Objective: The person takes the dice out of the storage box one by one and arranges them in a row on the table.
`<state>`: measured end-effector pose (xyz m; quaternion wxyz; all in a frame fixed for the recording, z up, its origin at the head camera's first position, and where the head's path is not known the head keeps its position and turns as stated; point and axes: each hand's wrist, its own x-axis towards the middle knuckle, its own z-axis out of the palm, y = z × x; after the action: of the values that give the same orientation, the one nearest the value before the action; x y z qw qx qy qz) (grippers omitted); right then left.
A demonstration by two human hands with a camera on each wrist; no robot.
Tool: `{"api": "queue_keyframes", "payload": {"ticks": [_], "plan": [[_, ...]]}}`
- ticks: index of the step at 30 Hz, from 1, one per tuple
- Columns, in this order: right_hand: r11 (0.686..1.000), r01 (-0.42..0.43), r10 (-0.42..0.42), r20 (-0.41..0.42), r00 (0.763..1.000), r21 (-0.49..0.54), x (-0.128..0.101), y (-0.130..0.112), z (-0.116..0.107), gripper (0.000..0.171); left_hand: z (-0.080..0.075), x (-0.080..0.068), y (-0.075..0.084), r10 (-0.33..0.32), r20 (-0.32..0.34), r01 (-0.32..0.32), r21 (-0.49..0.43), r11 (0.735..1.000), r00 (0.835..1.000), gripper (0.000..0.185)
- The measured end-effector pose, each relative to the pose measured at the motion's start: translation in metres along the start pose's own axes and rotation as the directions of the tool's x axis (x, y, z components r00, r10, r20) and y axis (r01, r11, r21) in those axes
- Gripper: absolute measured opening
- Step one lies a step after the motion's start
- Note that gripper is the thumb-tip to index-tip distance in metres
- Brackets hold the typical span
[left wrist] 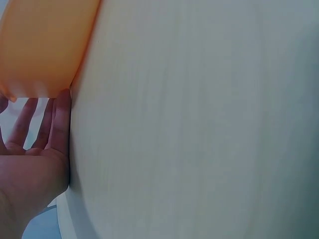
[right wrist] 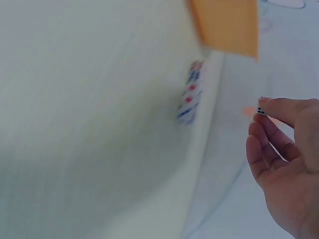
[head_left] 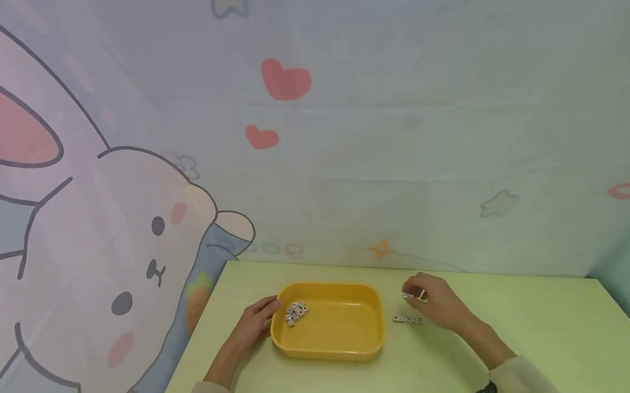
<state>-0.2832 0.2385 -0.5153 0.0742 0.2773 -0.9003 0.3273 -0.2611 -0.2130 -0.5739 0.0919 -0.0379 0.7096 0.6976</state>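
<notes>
On the desk (head_left: 541,327), left hand (head_left: 252,327) rests flat-fingered against yellow tray (head_left: 330,344); right hand (head_left: 433,300) pinches one die (head_left: 407,296) above a dice row (head_left: 407,319).

Too small in the head view to count: pips on the small white dice (head_left: 295,312) heaped in the yellow plastic tray (head_left: 355,343). Blurred in the right wrist view: short row of dice (right wrist: 189,93) on the pale green table (right wrist: 89,124). Cut off by the frame: tray corner, left palm (left wrist: 25,174).
</notes>
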Motion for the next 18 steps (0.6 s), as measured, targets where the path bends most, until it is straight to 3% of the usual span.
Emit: {"api": "queue_keyframes", "payload": {"ticks": [7,13,18], "plan": [[0.995,-0.095,0.096,0.050,0.994,-0.014,-0.033,0.035,-0.002,0.013,0.001,-0.002,0.000,0.005,0.002,-0.005,0.021,1.000,1.000,0.062],[0.998,-0.059,0.060,0.061,0.996,-0.020,-0.052,0.049,0.008,0.015,0.001,-0.002,0.000,0.003,-0.007,-0.003,0.022,1.000,1.000,0.061],[0.999,-0.044,0.044,0.043,0.998,-0.018,-0.053,0.047,0.011,0.016,0.000,-0.001,0.000,0.005,-0.007,-0.005,0.015,1.000,1.000,0.061]]}}
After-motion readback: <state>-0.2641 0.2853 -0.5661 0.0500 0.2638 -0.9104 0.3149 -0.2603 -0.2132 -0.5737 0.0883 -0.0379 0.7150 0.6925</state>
